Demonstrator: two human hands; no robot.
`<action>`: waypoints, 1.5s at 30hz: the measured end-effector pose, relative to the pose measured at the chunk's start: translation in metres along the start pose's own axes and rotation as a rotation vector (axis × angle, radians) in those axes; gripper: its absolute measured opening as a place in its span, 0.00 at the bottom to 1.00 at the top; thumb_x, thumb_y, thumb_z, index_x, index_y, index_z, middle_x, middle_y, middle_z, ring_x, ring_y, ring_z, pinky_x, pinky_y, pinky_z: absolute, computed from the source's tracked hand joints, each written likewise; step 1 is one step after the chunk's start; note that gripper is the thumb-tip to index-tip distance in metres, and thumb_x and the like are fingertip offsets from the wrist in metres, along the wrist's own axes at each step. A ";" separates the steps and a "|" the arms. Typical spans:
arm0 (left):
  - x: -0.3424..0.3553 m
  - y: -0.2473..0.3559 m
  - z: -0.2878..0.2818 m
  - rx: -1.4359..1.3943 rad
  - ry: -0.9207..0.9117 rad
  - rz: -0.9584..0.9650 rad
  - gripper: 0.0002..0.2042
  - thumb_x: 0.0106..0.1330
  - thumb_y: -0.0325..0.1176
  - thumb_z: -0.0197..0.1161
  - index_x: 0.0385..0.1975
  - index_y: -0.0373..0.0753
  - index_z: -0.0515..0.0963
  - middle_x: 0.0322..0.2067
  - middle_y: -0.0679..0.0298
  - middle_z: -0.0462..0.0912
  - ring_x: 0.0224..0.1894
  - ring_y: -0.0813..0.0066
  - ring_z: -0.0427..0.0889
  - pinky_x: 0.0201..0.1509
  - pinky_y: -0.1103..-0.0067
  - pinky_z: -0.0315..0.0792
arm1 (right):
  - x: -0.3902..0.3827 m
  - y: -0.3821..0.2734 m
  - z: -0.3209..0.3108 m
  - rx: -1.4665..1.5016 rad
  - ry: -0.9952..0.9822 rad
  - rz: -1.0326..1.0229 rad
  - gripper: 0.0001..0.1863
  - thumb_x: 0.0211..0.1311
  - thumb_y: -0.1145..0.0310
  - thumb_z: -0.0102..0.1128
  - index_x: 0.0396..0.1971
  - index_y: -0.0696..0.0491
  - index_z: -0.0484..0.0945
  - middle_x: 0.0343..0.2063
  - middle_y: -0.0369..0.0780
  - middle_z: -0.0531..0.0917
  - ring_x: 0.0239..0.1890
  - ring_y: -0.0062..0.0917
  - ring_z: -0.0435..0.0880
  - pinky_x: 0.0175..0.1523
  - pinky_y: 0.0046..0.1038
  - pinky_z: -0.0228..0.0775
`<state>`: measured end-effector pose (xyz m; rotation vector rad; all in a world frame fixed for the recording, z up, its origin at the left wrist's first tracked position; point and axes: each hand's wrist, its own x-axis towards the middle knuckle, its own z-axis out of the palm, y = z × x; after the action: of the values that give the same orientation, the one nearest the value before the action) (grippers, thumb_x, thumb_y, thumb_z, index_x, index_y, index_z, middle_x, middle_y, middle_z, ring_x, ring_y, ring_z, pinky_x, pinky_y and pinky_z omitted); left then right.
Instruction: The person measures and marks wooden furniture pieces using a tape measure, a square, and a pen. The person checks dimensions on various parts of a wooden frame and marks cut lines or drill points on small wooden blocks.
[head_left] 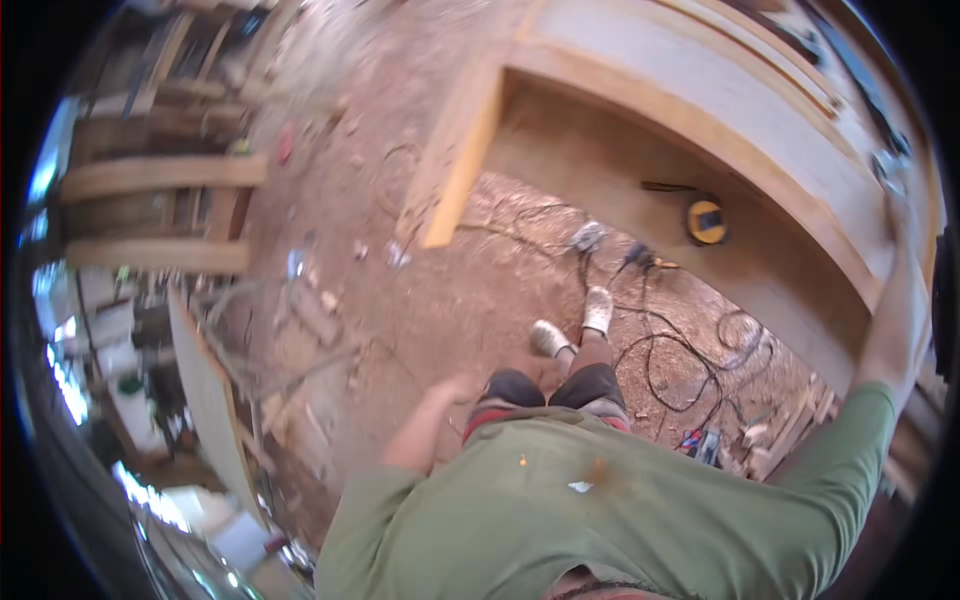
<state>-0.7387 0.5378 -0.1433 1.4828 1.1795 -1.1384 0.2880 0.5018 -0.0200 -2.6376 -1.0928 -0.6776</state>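
Observation:
My right arm stretches far out to the right edge, and my right hand is at the pale top of a wooden furniture frame. Just beyond its fingers is a grey metallic thing, too blurred to name; whether I hold it or only touch it cannot be made out. My left hand hangs low beside my left thigh, smeared by motion, near no object. A round yellow and black tape measure lies on the lower wooden board of the frame, with a thin dark stick-like piece beside it.
Black cables loop over the brown, chip-strewn floor near my feet. Wood offcuts and a dark tool lie at the lower right. At the left stand stacked wooden frames and a leaning board.

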 end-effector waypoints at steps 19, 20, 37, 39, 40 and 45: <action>-0.018 -0.047 -0.031 -0.526 0.683 -0.165 0.29 0.63 0.53 0.65 0.44 0.26 0.81 0.44 0.40 0.84 0.49 0.47 0.84 0.51 0.62 0.77 | 0.005 -0.048 -0.004 0.101 -0.228 0.235 0.28 0.60 0.49 0.65 0.44 0.63 0.83 0.43 0.56 0.86 0.49 0.51 0.84 0.56 0.46 0.74; -0.014 -0.053 -0.026 -0.572 0.724 -0.140 0.28 0.63 0.52 0.66 0.43 0.26 0.82 0.44 0.39 0.84 0.48 0.47 0.84 0.51 0.62 0.77 | 0.005 -0.060 -0.004 0.116 -0.212 0.283 0.29 0.59 0.48 0.65 0.44 0.63 0.83 0.43 0.56 0.86 0.48 0.52 0.84 0.55 0.46 0.74; -0.073 0.075 -0.450 -0.509 1.416 0.966 0.10 0.67 0.32 0.65 0.40 0.31 0.78 0.38 0.56 0.80 0.37 0.68 0.80 0.39 0.74 0.74 | -0.336 -0.518 -0.251 0.777 0.291 0.798 0.19 0.64 0.69 0.68 0.46 0.53 0.66 0.39 0.36 0.72 0.37 0.17 0.73 0.37 0.20 0.68; -0.098 0.140 -0.465 -0.192 1.300 1.284 0.08 0.65 0.28 0.66 0.40 0.32 0.78 0.44 0.55 0.80 0.40 0.66 0.81 0.43 0.74 0.76 | -0.331 -0.583 -0.279 0.943 0.283 1.065 0.17 0.66 0.67 0.68 0.44 0.52 0.66 0.36 0.34 0.74 0.32 0.15 0.73 0.33 0.20 0.68; -0.100 0.163 -0.458 -0.217 1.070 1.450 0.10 0.64 0.27 0.67 0.42 0.31 0.78 0.45 0.55 0.80 0.42 0.66 0.81 0.45 0.74 0.76 | -0.318 -0.614 -0.295 1.048 0.306 1.202 0.15 0.67 0.65 0.66 0.42 0.51 0.67 0.33 0.33 0.75 0.29 0.14 0.74 0.32 0.20 0.68; -0.148 0.241 -0.381 -0.046 -0.216 1.612 0.18 0.62 0.34 0.73 0.47 0.31 0.80 0.48 0.57 0.81 0.45 0.68 0.83 0.47 0.75 0.78 | -0.334 -0.675 -0.274 1.395 0.390 1.571 0.08 0.76 0.64 0.54 0.43 0.51 0.67 0.28 0.33 0.77 0.25 0.17 0.76 0.27 0.21 0.71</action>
<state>-0.4726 0.8526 0.0914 1.5637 -0.3069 -0.0909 -0.4901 0.6744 0.0664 -1.2436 0.6135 0.0543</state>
